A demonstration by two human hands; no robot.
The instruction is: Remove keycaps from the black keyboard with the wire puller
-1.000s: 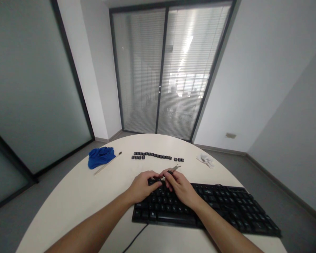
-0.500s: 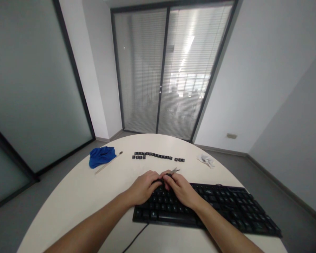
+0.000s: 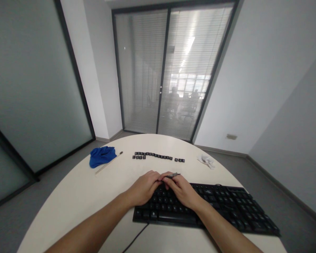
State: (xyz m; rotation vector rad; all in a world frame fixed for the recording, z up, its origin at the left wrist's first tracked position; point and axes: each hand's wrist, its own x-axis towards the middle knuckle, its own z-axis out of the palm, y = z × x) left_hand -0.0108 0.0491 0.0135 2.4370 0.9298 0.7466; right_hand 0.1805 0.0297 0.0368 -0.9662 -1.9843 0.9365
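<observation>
My right hand (image 3: 183,190) is closed around a small tool (image 3: 173,175) with a dark handle and a greyish metal end, which points to the right. I cannot make out its exact kind. My left hand (image 3: 144,188) has its fingers pinched together against the right fingertips; whatever lies between them is hidden. Both hands rest over the upper left part of a black keyboard (image 3: 226,202), covering its keys there. Beyond the hands, several loose black keycaps (image 3: 158,155) are lined up on the table.
A blue cloth (image 3: 102,156) lies at the left of the round white table (image 3: 81,196), beside a thin brush (image 3: 109,166). Crumpled white tissue (image 3: 205,161) sits at the right. The keyboard's cable (image 3: 135,238) runs off the near edge.
The small tool has tilted in my right hand, so its metal end now sits lower and flatter. Both hands have stayed at almost the same spot.
</observation>
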